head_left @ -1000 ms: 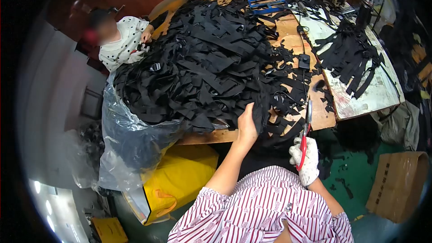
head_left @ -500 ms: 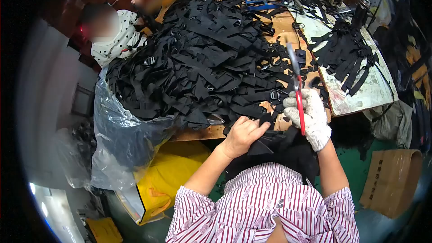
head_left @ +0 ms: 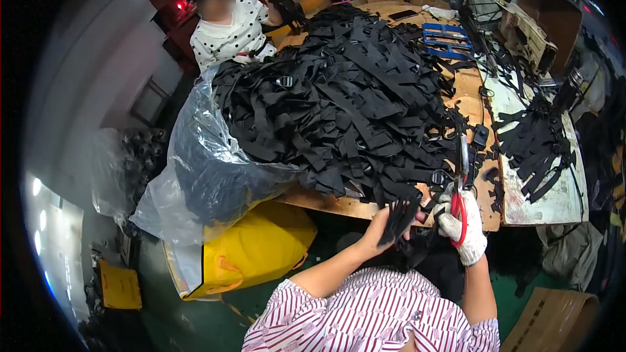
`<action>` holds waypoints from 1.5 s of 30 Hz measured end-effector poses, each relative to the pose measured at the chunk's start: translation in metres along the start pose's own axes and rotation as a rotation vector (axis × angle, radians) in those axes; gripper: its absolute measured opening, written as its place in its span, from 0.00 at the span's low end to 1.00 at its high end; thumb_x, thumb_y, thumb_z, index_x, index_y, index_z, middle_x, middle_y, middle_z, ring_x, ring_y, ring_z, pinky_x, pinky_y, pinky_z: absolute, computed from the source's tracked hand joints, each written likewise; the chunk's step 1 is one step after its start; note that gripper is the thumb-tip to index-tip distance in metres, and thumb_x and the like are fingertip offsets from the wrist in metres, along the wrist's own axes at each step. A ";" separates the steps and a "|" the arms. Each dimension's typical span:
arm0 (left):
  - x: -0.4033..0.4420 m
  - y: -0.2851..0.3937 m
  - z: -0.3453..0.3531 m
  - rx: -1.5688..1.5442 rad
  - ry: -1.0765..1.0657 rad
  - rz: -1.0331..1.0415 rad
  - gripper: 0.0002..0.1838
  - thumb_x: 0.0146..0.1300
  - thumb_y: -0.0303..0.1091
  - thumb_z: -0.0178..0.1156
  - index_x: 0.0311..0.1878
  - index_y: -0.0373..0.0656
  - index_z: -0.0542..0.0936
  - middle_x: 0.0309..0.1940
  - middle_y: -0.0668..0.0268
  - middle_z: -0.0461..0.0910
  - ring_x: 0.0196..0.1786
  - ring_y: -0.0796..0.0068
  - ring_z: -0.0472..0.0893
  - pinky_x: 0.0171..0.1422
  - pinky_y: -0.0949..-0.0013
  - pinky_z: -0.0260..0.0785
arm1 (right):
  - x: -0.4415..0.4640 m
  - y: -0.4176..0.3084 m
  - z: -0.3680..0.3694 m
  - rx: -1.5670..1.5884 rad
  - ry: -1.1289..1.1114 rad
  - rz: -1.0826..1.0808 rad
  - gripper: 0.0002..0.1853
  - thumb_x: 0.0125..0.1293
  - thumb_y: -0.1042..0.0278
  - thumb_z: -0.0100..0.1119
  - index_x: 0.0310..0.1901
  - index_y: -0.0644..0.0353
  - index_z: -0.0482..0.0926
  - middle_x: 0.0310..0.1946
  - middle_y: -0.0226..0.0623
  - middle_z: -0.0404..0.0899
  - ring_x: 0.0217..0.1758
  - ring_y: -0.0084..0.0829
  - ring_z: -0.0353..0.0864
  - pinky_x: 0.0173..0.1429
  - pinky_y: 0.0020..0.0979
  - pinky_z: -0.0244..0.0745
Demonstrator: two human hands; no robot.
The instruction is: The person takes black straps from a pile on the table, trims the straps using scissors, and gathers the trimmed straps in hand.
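My bare left hand [head_left: 373, 233] grips a small bundle of black webbing straps [head_left: 403, 216], their ends fanned upward. On my right hand [head_left: 467, 234] is a white knitted glove, and its fingers are closed around red-handled scissors [head_left: 464, 160] with the blades pointing away from me. Beyond both hands lies a large heap of black straps [head_left: 345, 104], with a few buckles [head_left: 284, 81] among them. More black material hangs down between my hands over my lap; its shape is hard to make out.
Across the wooden table [head_left: 326, 203] sits another person [head_left: 238, 32] holding black straps. A clear plastic bag [head_left: 195, 182] drapes over the left edge, above a yellow bag [head_left: 261, 241]. A white board [head_left: 544, 199] with straps lies right; a cardboard box [head_left: 551, 319] stands below.
My view has tilted up and turned left, so the scene appears lower and further right. The strap bundle in my left hand has been raised and fanned. The scissors remain in my right hand.
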State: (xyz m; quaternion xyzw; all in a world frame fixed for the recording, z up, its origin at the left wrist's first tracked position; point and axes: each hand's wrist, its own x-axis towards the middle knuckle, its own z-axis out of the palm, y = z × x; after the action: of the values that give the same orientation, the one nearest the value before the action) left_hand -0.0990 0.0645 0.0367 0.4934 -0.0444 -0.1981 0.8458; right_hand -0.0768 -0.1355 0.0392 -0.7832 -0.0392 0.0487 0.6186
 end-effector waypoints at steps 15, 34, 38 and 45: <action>-0.014 -0.033 -0.016 0.015 -0.066 -0.059 0.20 0.62 0.31 0.57 0.55 0.37 0.68 0.32 0.66 0.73 0.31 0.78 0.74 0.39 0.75 0.67 | -0.014 -0.023 0.034 -0.060 -0.022 -0.281 0.19 0.44 0.70 0.62 0.41 0.65 0.74 0.28 0.41 0.74 0.29 0.38 0.76 0.36 0.30 0.71; 0.014 -0.009 -0.016 0.160 0.454 0.156 0.21 0.60 0.39 0.63 0.46 0.32 0.70 0.33 0.64 0.72 0.24 0.72 0.77 0.31 0.74 0.69 | -0.067 0.002 0.006 -0.456 -0.101 0.056 0.41 0.38 0.56 0.73 0.56 0.63 0.68 0.31 0.40 0.77 0.33 0.39 0.78 0.40 0.36 0.73; 0.015 -0.009 -0.017 0.177 0.467 0.184 0.20 0.60 0.39 0.63 0.45 0.32 0.71 0.31 0.65 0.73 0.24 0.74 0.77 0.31 0.75 0.68 | -0.067 0.001 0.006 -0.533 -0.154 0.069 0.43 0.38 0.53 0.72 0.58 0.62 0.67 0.32 0.41 0.77 0.34 0.40 0.78 0.41 0.36 0.73; 0.012 -0.013 -0.008 0.414 0.325 0.133 0.12 0.62 0.32 0.60 0.40 0.33 0.72 0.26 0.68 0.73 0.23 0.77 0.77 0.28 0.76 0.67 | -0.059 -0.002 0.006 -0.528 -0.193 0.119 0.46 0.37 0.48 0.72 0.59 0.64 0.66 0.32 0.43 0.78 0.34 0.40 0.78 0.42 0.36 0.73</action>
State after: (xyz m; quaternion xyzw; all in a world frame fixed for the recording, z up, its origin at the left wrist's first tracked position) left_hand -0.0894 0.0609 0.0197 0.6771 0.0200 -0.0472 0.7341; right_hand -0.1365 -0.1362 0.0415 -0.9098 -0.0630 0.1472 0.3829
